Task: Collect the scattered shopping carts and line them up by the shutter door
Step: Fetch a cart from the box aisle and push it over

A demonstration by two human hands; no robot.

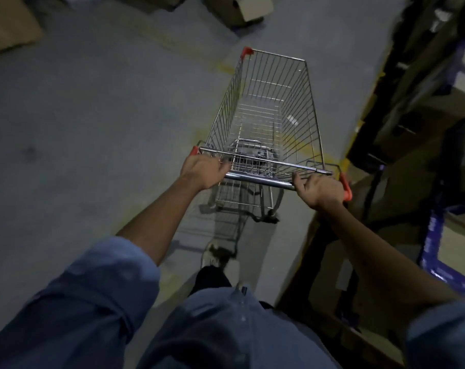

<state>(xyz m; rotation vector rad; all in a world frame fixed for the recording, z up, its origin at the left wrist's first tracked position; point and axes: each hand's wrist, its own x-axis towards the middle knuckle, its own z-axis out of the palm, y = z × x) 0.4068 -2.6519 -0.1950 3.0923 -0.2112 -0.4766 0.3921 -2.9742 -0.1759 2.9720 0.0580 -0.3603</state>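
no readable text, labels or signs

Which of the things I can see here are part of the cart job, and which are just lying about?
Part of the job:
- cart, wire basket holding nothing
- its handle
- left hand and right hand, both gripping the handle

Just lying about:
- open box on the floor ahead
- flat cardboard at far left
- blue rack with boxes on the right
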